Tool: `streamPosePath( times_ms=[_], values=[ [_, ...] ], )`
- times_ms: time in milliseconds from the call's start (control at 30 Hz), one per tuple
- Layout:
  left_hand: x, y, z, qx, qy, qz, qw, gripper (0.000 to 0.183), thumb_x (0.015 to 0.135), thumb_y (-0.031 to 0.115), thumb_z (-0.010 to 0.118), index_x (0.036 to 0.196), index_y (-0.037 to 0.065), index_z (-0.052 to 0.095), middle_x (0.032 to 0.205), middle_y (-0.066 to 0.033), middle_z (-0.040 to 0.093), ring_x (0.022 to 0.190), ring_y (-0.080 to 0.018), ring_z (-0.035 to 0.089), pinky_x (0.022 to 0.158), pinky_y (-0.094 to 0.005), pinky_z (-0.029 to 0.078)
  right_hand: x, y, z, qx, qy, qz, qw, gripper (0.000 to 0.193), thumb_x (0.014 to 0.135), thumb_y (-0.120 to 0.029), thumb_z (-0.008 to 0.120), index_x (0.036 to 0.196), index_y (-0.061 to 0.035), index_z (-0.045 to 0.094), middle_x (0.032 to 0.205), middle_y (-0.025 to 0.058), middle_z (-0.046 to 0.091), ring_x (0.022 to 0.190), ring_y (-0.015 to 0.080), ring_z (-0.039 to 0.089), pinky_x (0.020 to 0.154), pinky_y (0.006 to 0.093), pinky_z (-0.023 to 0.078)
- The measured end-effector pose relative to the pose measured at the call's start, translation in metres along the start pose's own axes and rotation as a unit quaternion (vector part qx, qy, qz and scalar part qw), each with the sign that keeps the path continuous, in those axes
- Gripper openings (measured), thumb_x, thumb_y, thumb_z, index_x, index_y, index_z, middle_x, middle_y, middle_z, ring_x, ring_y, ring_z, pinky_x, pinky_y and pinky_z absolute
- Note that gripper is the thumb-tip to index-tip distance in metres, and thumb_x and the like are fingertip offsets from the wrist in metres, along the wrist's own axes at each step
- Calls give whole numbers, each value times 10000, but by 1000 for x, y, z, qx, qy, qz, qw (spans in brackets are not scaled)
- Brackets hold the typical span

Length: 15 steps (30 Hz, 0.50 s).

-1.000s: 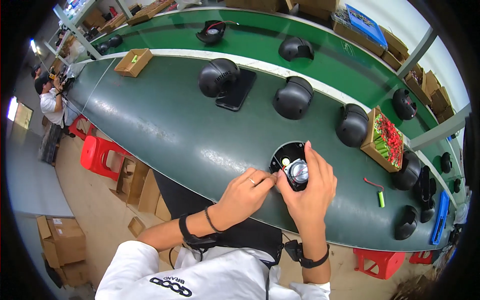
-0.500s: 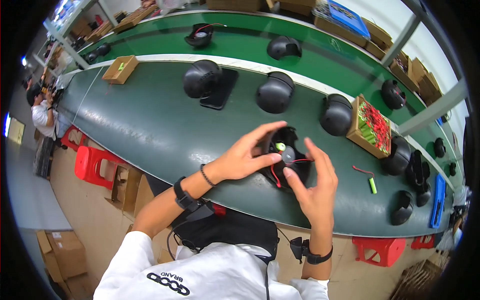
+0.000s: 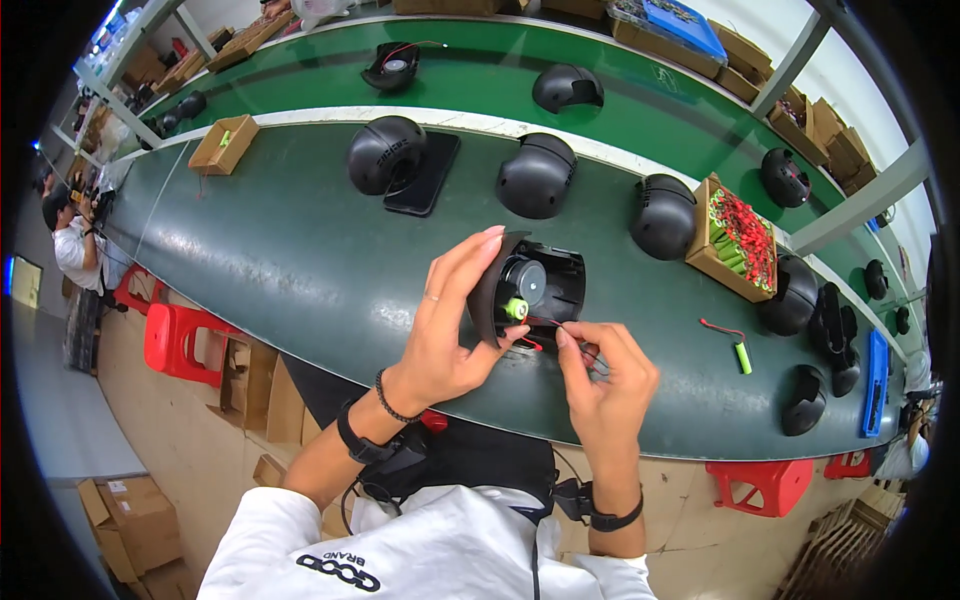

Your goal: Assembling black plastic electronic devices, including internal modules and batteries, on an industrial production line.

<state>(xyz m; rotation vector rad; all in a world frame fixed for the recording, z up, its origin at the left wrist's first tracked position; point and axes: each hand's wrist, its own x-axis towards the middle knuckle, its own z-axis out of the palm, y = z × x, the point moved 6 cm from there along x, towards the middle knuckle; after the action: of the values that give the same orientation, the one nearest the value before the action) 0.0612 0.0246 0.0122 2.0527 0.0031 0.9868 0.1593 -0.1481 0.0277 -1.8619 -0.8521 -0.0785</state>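
Observation:
My left hand [image 3: 447, 318] grips a black rounded plastic shell [image 3: 487, 290] by its left side and holds it tilted, its hollow inside showing. Within the shell sit a round grey speaker [image 3: 527, 281] and a green battery [image 3: 516, 309], which lies by my left thumb. Thumb and forefinger of my right hand [image 3: 607, 378] pinch a thin dark wire [image 3: 545, 321] at the shell's lower right. A red connector [image 3: 531, 344] hangs just below the battery.
Several black shells [image 3: 537, 176] stand along the green table, one beside a phone [image 3: 424, 175]. A cardboard box of green batteries with red leads [image 3: 738, 240] is at the right. Nearer lies a loose battery [image 3: 742, 358]. A conveyor belt [image 3: 480, 75] runs behind.
The shell has been turned and tipped up in my left hand, moving slightly left. My right hand has come off the shell's side and closed on the wire.

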Motion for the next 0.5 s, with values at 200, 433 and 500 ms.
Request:
streamPosePath(
  times_ms=[200, 433, 500],
  values=[
    [-18, 11, 5, 157, 109, 80, 978, 858, 965, 260, 832, 1607, -58, 360, 1586, -329, 458, 1422, -442, 540, 1181, -488, 465, -22, -8, 27, -15, 112, 33, 993, 114, 904, 18, 811, 1012, 26, 775, 902, 128, 743, 699, 181, 688, 625, 307, 559],
    [-22, -22, 10, -287, 268, -253, 884, 685, 1081, 68, 623, 1657, -53, 273, 1528, -181, 512, 1372, -252, 525, 1219, -394, 388, -44, -36, 72, -31, 28, -35, 998, 127, 898, 35, 780, 1012, 11, 730, 993, 160, 752, 867, 334, 745, 773, 393, 591],
    [-26, -37, 8, -361, 275, -304, 838, 674, 1089, 59, 602, 1661, -50, 264, 1517, -177, 517, 1352, -238, 532, 1216, -386, 387, -44, -40, 77, -41, 0, -55, 998, 142, 886, 43, 776, 1014, 10, 725, 998, 156, 752, 883, 338, 742, 785, 395, 593]
  ],
)
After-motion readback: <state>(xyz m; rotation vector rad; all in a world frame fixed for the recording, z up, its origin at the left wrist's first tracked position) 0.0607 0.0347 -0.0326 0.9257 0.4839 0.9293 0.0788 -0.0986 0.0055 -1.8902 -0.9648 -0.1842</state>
